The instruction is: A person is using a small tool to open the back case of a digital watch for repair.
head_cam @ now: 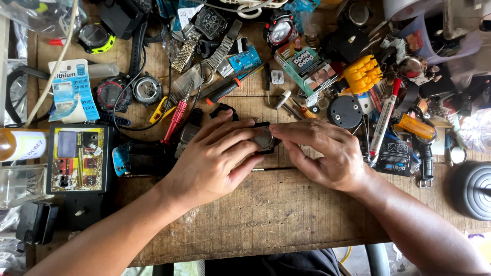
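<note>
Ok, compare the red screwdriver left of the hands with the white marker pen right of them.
The red screwdriver is slim metallic red with a thin metal tip; the white marker pen is thicker, white with a red cap. The screwdriver lies beside the left hand, its tip pointing up-right; the pen lies past the right hand, cap uppermost. Both lie untouched on the wooden bench, slanting the same way.
</note>
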